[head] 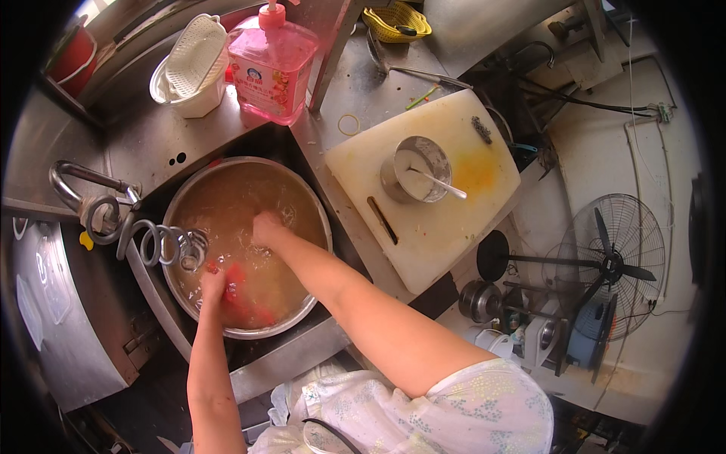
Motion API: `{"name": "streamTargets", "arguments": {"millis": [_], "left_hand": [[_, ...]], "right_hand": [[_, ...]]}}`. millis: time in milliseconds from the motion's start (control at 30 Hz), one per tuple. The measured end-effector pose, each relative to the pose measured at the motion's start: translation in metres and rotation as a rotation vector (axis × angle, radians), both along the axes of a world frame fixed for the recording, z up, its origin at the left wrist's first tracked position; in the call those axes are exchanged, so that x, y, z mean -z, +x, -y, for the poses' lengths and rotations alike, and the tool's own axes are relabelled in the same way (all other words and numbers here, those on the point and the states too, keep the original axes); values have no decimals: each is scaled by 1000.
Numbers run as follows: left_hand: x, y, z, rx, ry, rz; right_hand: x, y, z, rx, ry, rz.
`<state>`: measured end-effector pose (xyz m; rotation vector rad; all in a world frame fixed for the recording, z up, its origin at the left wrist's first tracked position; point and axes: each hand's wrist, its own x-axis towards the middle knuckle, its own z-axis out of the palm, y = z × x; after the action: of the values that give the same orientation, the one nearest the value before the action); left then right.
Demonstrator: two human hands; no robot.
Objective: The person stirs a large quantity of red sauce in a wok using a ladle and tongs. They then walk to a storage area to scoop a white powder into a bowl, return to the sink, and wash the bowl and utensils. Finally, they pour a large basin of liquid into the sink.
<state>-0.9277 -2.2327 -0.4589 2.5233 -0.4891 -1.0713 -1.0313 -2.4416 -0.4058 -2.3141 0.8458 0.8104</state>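
A large round metal basin [248, 161] full of murky brownish water sits in the sink [272, 136]. My left hand [213, 284] reaches into its left side, with the fingers at or below the surface beside a red item [235, 281] that shows blurred through the water. Whether the fingers hold it cannot be made out. Farther back and to the right, my right hand [269, 228] is dipped into the water up to about the wrist, its fingers hidden. A coiled-spring faucet [150, 241] hangs over the basin's left rim, close to my left hand.
A pink soap bottle [272, 68] and white plastic baskets [195, 62] stand behind the sink. On the right, a cutting board [363, 164] bears a metal pot [397, 181] with a spoon [437, 181] in it. A ladle [422, 74] and yellow baskets [397, 22] lie beyond. A fan [611, 267] stands far right.
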Motion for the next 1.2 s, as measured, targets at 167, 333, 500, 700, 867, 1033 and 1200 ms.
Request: {"name": "streamTargets", "arguments": {"millis": [167, 333, 500, 700, 867, 1033, 1200], "left_hand": [[78, -6, -28, -98, 91, -405], [33, -56, -17, -675, -349, -754], [-8, -68, 20, -864, -649, -826], [-74, -51, 50, -829, -610, -876], [-80, -52, 47, -614, -704, -630], [-82, -66, 31, -228, -344, 243], [-82, -77, 5, -63, -261, 481]], "right_hand": [[20, -34, -13, 248, 349, 111], [12, -34, -36, 710, 568, 94], [-1, -29, -62, 763, 509, 138], [22, -30, -52, 783, 705, 566], [-14, -28, -33, 693, 920, 604], [-34, -40, -13, 297, 442, 588], [-22, -61, -6, 406, 354, 522]]}}
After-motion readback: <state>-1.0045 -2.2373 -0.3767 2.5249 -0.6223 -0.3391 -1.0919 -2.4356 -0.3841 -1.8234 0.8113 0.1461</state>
